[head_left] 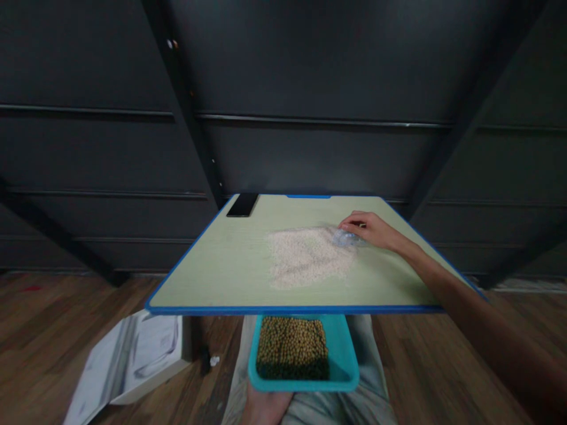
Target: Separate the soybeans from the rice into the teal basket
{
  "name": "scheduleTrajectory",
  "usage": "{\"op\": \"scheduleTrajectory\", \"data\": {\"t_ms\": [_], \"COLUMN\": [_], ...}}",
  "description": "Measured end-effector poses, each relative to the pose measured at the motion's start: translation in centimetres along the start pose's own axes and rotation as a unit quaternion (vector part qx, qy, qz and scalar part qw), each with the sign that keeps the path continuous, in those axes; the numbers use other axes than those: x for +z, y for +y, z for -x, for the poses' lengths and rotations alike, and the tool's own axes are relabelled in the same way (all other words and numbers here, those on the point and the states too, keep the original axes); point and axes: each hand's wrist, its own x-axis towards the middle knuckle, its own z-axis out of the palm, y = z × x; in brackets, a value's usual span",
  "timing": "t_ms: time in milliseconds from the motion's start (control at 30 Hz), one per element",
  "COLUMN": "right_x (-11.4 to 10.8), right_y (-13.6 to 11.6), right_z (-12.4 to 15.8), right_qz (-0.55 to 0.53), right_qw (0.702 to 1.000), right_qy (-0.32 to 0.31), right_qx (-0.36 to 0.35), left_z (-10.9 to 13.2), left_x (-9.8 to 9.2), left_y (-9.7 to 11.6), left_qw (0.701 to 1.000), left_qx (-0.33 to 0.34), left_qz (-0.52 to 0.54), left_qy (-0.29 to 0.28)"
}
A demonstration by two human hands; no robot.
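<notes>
My right hand (371, 229) is at the right part of a low pale-green table, its fingers closed on a clear plastic piece (344, 238) whose exact kind I cannot make out. The plastic rests at the upper right corner of a flat, roughly rectangular patch of pale, rice-like grains (305, 257). Below the table's near edge, a turquoise plastic tray (343, 354) sits over my lap. Round, tan, bean-like pieces (292, 348) fill its left and middle part. My left hand (267, 406) grips the tray's near side from below, with its fingers hidden underneath.
A black phone (243, 205) lies at the far left corner of the blue-edged table (212, 283). On the wooden floor at left stands an open white box (155, 348) with papers or plastic inside. A dark panelled wall (310, 159) rises behind the table.
</notes>
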Motion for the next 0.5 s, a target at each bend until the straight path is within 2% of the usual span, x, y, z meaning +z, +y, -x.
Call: {"op": "scheduleTrajectory", "data": {"t_ms": [133, 367, 500], "right_x": [0.3, 0.4, 0.5], "right_y": [0.1, -1.1, -2.1], "right_z": [0.2, 0.7, 0.9], "right_qz": [-0.037, -0.094, -0.099], "right_qw": [0.999, 0.993, 0.993], "right_qy": [-0.003, -0.037, -0.028], "right_qx": [0.023, 0.066, 0.048], "left_z": [0.1, 0.5, 0.6], "left_x": [0.0, 0.1, 0.3], "left_y": [-0.5, 1.5, 2.0], "left_qw": [0.999, 0.999, 1.000], "left_qx": [-0.011, 0.013, 0.011], "left_qz": [0.021, 0.029, 0.010], "left_qy": [0.022, 0.030, 0.001]}}
